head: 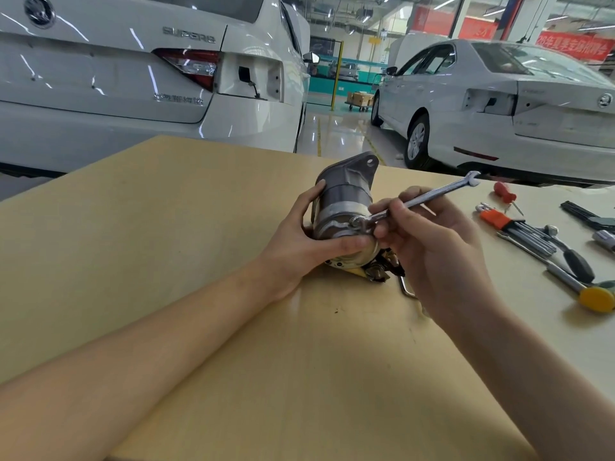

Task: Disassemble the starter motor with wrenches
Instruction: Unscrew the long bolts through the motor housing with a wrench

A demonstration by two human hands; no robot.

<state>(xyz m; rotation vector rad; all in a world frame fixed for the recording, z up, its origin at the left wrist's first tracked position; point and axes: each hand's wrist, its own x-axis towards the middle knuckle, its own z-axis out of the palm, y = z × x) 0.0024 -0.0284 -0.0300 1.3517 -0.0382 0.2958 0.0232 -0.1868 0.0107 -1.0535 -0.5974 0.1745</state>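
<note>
- The starter motor [344, 207] lay on its side near the middle of the tan wooden table [186, 207], its mounting flange pointing away toward the cars.
- The left hand [301, 234] wrapped the motor's body from the left, thumb lying across the near end cap, fingers curled over the far side — a firm clamp on the housing.
- The right hand [429, 241] pinched a combination wrench [416, 202] partway along the shaft, fingers curled round it.
- The wrench's ring end sat on a fastener on top of the motor's silver band; its open end pointed up and right, clear of the table.
- A bent metal piece [406, 289] showed on the table just below the motor, partly hidden by the right hand.
- Off to the right lay an orange-holdered hex key set [514, 226], a small red-handled screwdriver [505, 193], and a yellow-faced mallet [585, 291], all well apart from the motor.
- Two white sedans stood behind the table: one [133, 78] just beyond its far edge, another [499, 104] farther right.
</note>
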